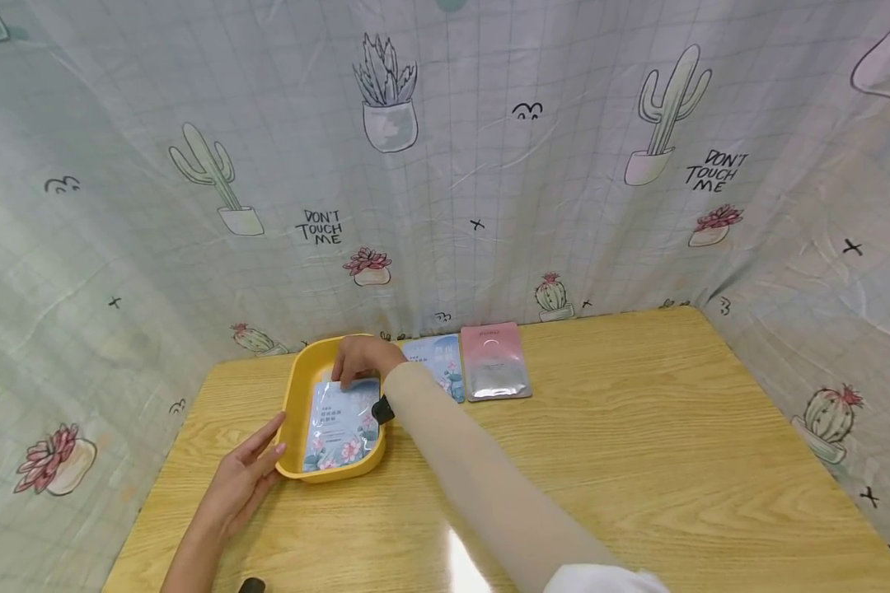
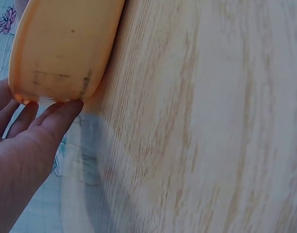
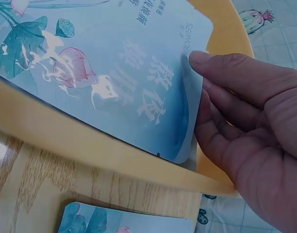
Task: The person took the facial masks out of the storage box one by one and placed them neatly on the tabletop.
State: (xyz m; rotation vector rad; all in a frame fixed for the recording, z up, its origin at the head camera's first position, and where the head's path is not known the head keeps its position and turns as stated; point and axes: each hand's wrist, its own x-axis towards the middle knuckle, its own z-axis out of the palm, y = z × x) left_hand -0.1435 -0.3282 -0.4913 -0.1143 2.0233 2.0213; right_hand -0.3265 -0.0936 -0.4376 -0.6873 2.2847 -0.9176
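Right hand [image 1: 368, 356] pinches a packet [image 1: 341, 422] that, being glossy, may slip; left hand [image 1: 245, 479], fingers extended, touches the tray [image 1: 294, 416].

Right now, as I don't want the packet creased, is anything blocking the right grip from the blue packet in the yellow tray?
Nothing visible: the right grip pinches one end of the blue packet directly. The yellow tray's wall runs along the packet's side, not between them.
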